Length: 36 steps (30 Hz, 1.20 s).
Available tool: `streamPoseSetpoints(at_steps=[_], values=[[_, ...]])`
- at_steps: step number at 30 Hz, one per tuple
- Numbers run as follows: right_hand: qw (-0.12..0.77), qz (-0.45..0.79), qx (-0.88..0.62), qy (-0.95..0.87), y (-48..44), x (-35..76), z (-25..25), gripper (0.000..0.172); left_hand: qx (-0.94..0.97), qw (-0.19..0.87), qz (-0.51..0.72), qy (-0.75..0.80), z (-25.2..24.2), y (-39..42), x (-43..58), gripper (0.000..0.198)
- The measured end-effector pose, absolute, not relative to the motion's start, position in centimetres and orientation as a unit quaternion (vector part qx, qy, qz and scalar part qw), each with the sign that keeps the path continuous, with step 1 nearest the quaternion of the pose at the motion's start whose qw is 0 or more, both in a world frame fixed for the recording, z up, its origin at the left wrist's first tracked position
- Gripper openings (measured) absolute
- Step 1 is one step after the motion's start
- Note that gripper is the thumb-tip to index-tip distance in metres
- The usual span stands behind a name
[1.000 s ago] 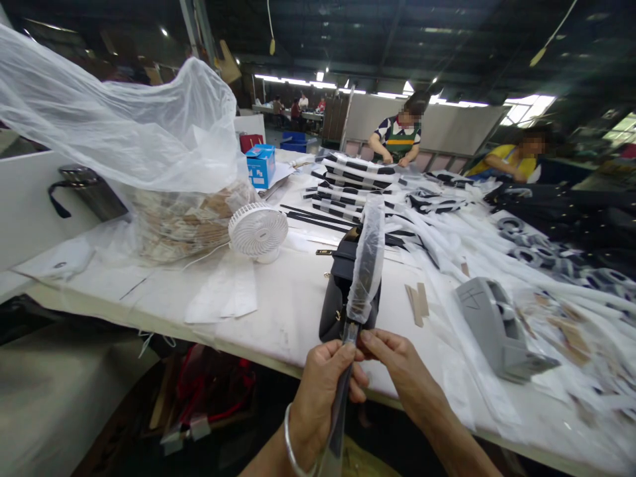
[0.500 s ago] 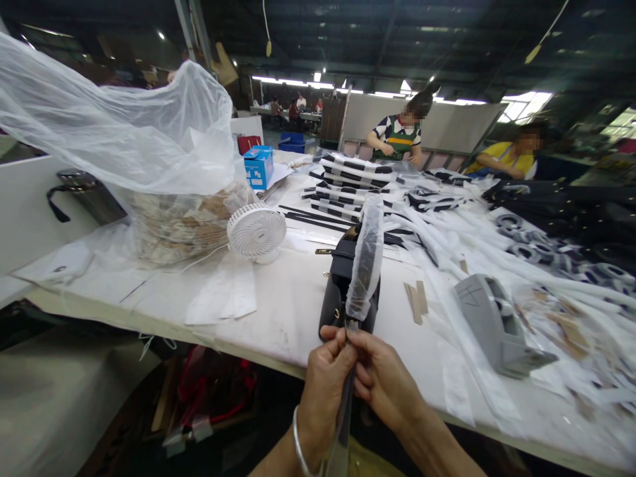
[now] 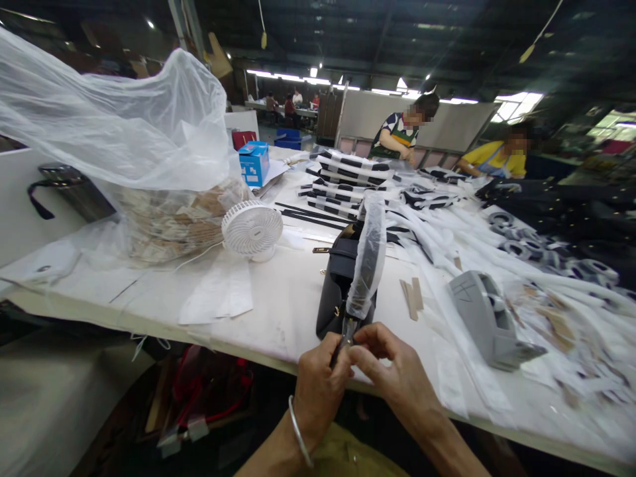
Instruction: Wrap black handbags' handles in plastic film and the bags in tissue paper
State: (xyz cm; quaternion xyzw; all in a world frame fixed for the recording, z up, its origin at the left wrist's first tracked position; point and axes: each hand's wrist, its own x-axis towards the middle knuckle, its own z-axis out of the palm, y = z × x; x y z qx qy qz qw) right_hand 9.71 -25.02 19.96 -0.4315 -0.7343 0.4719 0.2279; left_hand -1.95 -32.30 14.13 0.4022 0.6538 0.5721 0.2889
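Note:
My left hand (image 3: 318, 387), a silver bangle on its wrist, and my right hand (image 3: 390, 371) meet at the near table edge. Both pinch the lower end of a black strap (image 3: 344, 335). A clear plastic sleeve (image 3: 368, 255) covers the strap's upper part, which stands upright above my fingers. Right behind it a black handbag (image 3: 336, 285) sits on the white table (image 3: 278, 298).
A small white fan (image 3: 252, 229) and a big plastic bag of brown pieces (image 3: 149, 165) lie to the left. A grey tape dispenser (image 3: 484, 318) is at the right, among wrapped straps. Striped goods (image 3: 348, 175) are stacked farther back. Two people work at the far side.
My hands have closed together on the strap's lower end, and the strap's part below them is no longer seen. The sleeved strap stays upright. The view has shifted slightly.

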Motion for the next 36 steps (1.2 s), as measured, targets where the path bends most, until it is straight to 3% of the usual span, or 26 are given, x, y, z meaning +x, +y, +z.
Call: streamPoseSetpoints(at_steps=[4, 7, 11, 15, 20, 27, 33, 36], values=[[0.239, 0.403, -0.452, -0.759, -25.8, 8.0, 19.8, 0.024, 0.412, 0.254, 0.581, 0.654, 13.7, -32.3, -2.1, 0.018], [0.250, 0.440, -0.433, -0.746, -25.6, 7.8, 19.1, 0.026, 0.406, 0.246, 0.576, 0.666, 13.9, -32.3, -2.1, 0.019], [0.218, 0.507, -0.418, -0.721, -25.1, 8.2, 19.2, 0.025, 0.392, 0.317, 0.579, 0.641, 14.4, -32.3, -2.1, 0.020], [0.186, 0.441, -0.445, -0.757, -24.7, 8.5, 20.3, 0.023, 0.386, 0.391, 0.583, 0.599, 14.5, -32.4, -2.1, 0.026], [0.165, 0.388, -0.484, -0.767, -23.2, 9.0, 19.9, 0.032, 0.403, 0.402, 0.577, 0.585, 14.8, -32.8, -2.4, 0.027], [0.181, 0.654, -0.393, -0.621, -22.1, 9.9, 17.7, 0.028, 0.369, 0.512, 0.592, 0.501, 14.5, -32.6, -3.0, 0.031], [0.206, 0.717, -0.321, -0.584, -23.3, 9.6, 17.7, 0.035, 0.324, 0.537, 0.580, 0.520, 14.0, -32.2, -3.2, 0.046], [0.238, 0.692, -0.375, -0.569, -24.3, 8.5, 17.4, 0.032, 0.331, 0.523, 0.558, 0.553, 13.5, -32.4, -3.0, 0.050]])
